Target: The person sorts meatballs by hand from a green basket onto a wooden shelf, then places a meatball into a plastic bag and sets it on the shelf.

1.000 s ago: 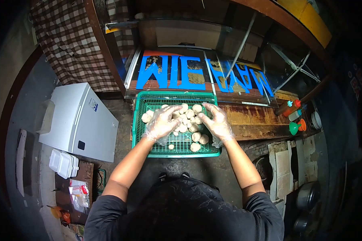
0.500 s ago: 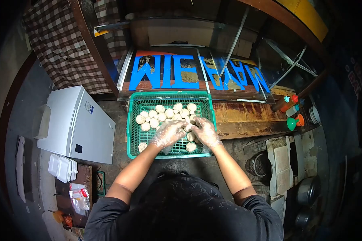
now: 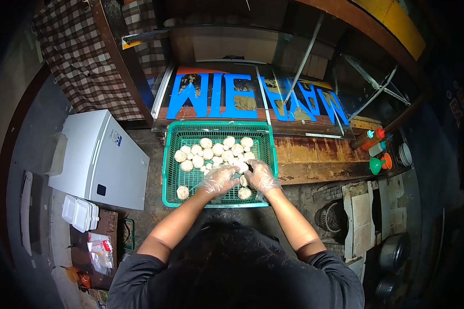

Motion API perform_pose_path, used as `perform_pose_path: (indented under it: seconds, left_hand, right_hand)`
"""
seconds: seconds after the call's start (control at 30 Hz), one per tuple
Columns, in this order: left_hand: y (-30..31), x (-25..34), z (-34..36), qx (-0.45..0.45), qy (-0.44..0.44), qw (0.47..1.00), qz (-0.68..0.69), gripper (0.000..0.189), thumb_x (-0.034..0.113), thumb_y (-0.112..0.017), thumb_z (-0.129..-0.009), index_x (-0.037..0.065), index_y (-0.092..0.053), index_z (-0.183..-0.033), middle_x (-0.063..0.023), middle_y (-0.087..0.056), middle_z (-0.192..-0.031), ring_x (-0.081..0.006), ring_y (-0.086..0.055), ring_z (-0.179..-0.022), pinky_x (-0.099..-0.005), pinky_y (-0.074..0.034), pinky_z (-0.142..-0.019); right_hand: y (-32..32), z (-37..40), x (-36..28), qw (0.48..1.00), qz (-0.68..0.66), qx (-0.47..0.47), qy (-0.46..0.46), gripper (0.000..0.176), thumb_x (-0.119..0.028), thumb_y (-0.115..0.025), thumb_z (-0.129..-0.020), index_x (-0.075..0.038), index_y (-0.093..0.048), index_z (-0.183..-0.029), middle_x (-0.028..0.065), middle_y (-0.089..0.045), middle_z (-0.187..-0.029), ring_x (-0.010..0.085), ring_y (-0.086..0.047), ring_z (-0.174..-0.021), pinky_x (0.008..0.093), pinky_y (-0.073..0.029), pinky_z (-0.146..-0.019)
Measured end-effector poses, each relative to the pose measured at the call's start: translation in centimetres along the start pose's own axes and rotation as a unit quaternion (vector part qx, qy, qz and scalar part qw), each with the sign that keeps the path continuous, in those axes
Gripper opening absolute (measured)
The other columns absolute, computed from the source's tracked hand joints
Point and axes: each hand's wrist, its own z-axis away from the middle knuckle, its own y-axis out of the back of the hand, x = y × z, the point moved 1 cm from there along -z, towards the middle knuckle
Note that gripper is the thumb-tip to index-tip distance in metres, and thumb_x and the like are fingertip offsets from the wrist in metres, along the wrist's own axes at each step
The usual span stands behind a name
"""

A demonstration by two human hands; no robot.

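A green plastic basket [image 3: 168, 170] holds several pale, lumpy balls [image 3: 208, 154] of mixed sizes that look like meatballs. My left hand [image 3: 219, 179], in a clear plastic glove, is over the basket's middle. Its fingertips close on a pale ball [image 3: 242, 167]. From the other side, my right hand [image 3: 262, 178], gloved the same way, has its fingers curled against that ball. Other balls beneath the hands are partly hidden. One larger ball [image 3: 183, 192] sits apart at the near left corner, and another [image 3: 244, 193] lies between my wrists.
Behind the basket stands a glass case [image 3: 263, 98] with blue lettering. A wooden bench [image 3: 314, 154] runs to the right, with sauce bottles [image 3: 375, 136] at its end. A white freezer [image 3: 100, 159] and foam boxes [image 3: 81, 215] are on the left.
Both hands have come slightly nearer to me and lower, still together around a ball. More small balls show beyond my left fingers. The view has shifted a little.
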Motion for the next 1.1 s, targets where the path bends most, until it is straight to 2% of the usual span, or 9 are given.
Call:
perform_pose_path:
  seconds: [0.27,0.4,0.47,0.53,0.7,0.8,0.87,0.97,1.1]
  left_hand:
    - [0.3,0.9,-0.3,-0.036,0.078,0.996,0.002,0.051,0.037,-0.061,-0.087,0.007,-0.062,-0.128,-0.0201,-0.067,-0.118,-0.0372,-0.063,-0.111,-0.0464,-0.048,-0.097]
    - [-0.4,0.5,-0.5,-0.043,0.082,0.995,0.021,0.049,0.035,-0.060,-0.087,0.007,-0.062,-0.127,-0.0217,-0.067,-0.115,-0.0382,-0.063,-0.109,-0.0480,-0.048,-0.095]
    - [-1.4,-0.3,-0.8,0.006,0.043,0.999,0.020,0.046,0.034,-0.059,-0.087,0.006,-0.063,-0.124,-0.0233,-0.068,-0.110,-0.0390,-0.063,-0.107,-0.0489,-0.048,-0.094]
    - [-0.7,0.5,-0.8,0.000,0.057,0.998,0.011,0.045,0.033,-0.059,-0.088,0.005,-0.063,-0.122,-0.0237,-0.068,-0.109,-0.0391,-0.063,-0.106,-0.0488,-0.048,-0.094]
    - [-0.2,0.8,-1.1,-0.010,0.048,0.999,-0.006,0.044,0.031,-0.059,-0.087,0.005,-0.062,-0.122,-0.0244,-0.067,-0.107,-0.0392,-0.063,-0.106,-0.0490,-0.049,-0.093]
    - [-0.6,0.8,-1.7,0.012,0.033,0.999,-0.029,0.036,0.027,-0.056,-0.088,0.003,-0.066,-0.113,-0.0234,-0.069,-0.102,-0.0395,-0.065,-0.101,-0.0488,-0.050,-0.090]
    - [-0.9,0.8,-2.5,-0.019,0.035,0.998,-0.053,0.029,0.021,-0.051,-0.089,0.001,-0.069,-0.100,-0.0227,-0.070,-0.095,-0.0396,-0.066,-0.095,-0.0482,-0.051,-0.087]
    - [-1.1,1.1,-3.0,-0.007,0.043,0.997,-0.069,0.027,0.018,-0.048,-0.089,0.000,-0.069,-0.090,-0.0220,-0.070,-0.089,-0.0391,-0.068,-0.090,-0.0475,-0.051,-0.085]
    - [-2.3,-0.6,-3.8,-0.001,0.008,0.995,-0.095,0.028,0.018,-0.049,-0.089,-0.001,-0.069,-0.092,-0.0233,-0.070,-0.092,-0.0383,-0.067,-0.093,-0.0471,-0.051,-0.086]
  right_hand:
    - [-0.6,-1.0,0.7,0.999,0.013,-0.031,0.001,0.040,-0.024,-0.066,-0.085,0.000,-0.064,-0.117,0.0258,-0.065,-0.114,0.0400,-0.062,-0.108,0.0453,-0.050,-0.095]
    - [-0.2,-0.8,0.1,0.999,0.001,-0.045,-0.018,0.035,-0.025,-0.064,-0.086,-0.002,-0.065,-0.113,0.0273,-0.065,-0.110,0.0414,-0.063,-0.105,0.0473,-0.050,-0.092]
    - [-0.3,-1.0,0.2,0.998,-0.006,-0.054,-0.023,0.035,-0.026,-0.063,-0.086,-0.003,-0.065,-0.112,0.0279,-0.065,-0.109,0.0419,-0.063,-0.104,0.0481,-0.050,-0.091]
    - [-0.5,-1.2,0.4,0.996,-0.006,-0.077,-0.040,0.040,-0.027,-0.066,-0.086,-0.004,-0.066,-0.119,0.0239,-0.066,-0.115,0.0391,-0.063,-0.107,0.0438,-0.050,-0.093]
    - [-0.6,-1.1,0.2,0.996,0.005,-0.076,-0.035,0.038,-0.026,-0.065,-0.086,-0.006,-0.067,-0.118,0.0234,-0.066,-0.114,0.0394,-0.063,-0.106,0.0441,-0.050,-0.092]
    - [-0.5,-1.1,0.1,0.997,0.000,-0.073,-0.038,0.037,-0.026,-0.065,-0.085,-0.006,-0.067,-0.117,0.0240,-0.067,-0.111,0.0395,-0.064,-0.104,0.0449,-0.051,-0.091]
    - [-0.6,-1.2,0.0,0.996,0.002,-0.073,-0.043,0.037,-0.026,-0.065,-0.085,-0.006,-0.067,-0.116,0.0244,-0.067,-0.109,0.0397,-0.065,-0.103,0.0455,-0.051,-0.090]
    - [-0.7,-1.4,0.0,0.994,0.028,-0.089,-0.059,0.037,-0.028,-0.064,-0.084,-0.005,-0.068,-0.114,0.0250,-0.068,-0.107,0.0401,-0.065,-0.101,0.0466,-0.051,-0.089]
    - [-0.6,-1.4,-0.1,0.993,0.033,-0.096,-0.067,0.038,-0.030,-0.064,-0.083,-0.005,-0.068,-0.112,0.0255,-0.068,-0.107,0.0404,-0.065,-0.101,0.0471,-0.051,-0.089]
